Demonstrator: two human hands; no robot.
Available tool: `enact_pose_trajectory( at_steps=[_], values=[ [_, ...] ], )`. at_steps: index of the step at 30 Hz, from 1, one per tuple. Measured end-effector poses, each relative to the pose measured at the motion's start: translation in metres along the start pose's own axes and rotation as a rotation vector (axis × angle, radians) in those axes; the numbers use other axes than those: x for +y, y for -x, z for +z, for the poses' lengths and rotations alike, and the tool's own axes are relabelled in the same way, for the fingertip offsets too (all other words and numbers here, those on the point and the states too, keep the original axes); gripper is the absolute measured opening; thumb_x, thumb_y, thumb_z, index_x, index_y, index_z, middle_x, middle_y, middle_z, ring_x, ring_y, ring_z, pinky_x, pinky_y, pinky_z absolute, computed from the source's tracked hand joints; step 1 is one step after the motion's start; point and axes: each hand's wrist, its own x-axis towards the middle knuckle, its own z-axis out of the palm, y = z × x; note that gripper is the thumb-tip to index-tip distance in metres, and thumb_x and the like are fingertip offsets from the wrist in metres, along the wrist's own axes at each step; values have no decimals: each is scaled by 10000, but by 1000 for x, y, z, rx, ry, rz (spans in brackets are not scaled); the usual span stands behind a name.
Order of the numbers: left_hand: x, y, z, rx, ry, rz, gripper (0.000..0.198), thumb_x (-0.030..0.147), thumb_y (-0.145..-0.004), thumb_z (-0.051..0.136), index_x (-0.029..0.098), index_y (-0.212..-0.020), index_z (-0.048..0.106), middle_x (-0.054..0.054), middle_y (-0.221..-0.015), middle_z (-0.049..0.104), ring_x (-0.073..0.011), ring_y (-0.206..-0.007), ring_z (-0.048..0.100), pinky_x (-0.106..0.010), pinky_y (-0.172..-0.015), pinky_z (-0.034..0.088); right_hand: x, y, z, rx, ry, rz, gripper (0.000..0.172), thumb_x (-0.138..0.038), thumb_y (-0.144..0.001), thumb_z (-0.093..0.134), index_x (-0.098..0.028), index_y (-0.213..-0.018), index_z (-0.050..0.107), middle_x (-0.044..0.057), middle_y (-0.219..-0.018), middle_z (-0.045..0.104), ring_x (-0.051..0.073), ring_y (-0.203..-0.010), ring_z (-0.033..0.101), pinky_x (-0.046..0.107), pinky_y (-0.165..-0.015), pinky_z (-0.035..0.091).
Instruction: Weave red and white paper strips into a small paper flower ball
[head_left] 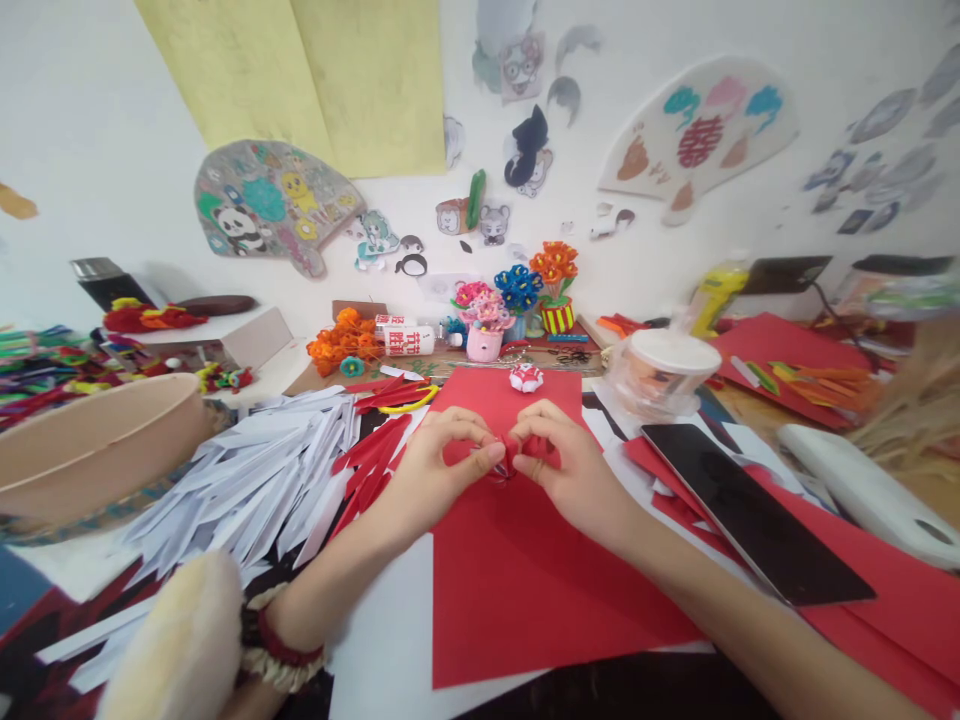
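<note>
Left hand [439, 465] and right hand [574, 462], thumbs and fingers pinched on a small piece of folded paper [509, 452], held between them above a red sheet [540, 590]. Beyond lies a red-and-white paper ornament [526, 377]; white strips [255, 480] lie to the left, a phone [757, 515] to the right.
</note>
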Motion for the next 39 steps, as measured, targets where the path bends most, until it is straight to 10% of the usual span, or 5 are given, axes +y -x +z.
enact_pose_trajectory(
  at_steps=[7, 11, 20, 39],
  values=[
    [5, 1, -7, 1, -8, 12, 138, 313, -843, 652, 221, -745, 681, -28, -891, 667, -199, -885, 618, -392, -856, 464, -5, 0, -2, -67, -54, 52, 135, -143, -799, 668, -230, -874, 596, 38, -992, 563, 210, -912, 588, 385, -801, 504],
    [9, 1, -11, -4, 103, -78, 176, 322, -838, 650, 209, -710, 690, -34, -873, 679, -200, -856, 627, -355, -793, 479, -2, -2, -2, -152, -261, 224, 620, -283, -710, 811, -269, -1250, 508, 84, -1187, 607, 230, -958, 646, 401, -805, 554],
    [18, 4, -10, 40, 152, -143, 230, 342, -821, 635, 196, -644, 652, -33, -834, 658, -195, -811, 609, -331, -750, 463, -2, -1, 6, -170, -256, 221, 344, -264, -731, 782, -212, -1052, 670, 32, -891, 723, 215, -806, 679, 398, -799, 544],
    [10, 4, -10, 33, 55, -96, 198, 359, -813, 639, 209, -686, 659, -40, -869, 664, -229, -903, 598, -384, -850, 423, -11, 0, 5, -143, -144, 134, 277, -182, -721, 765, -204, -984, 683, 40, -963, 742, 220, -890, 680, 366, -834, 508]
  ],
)
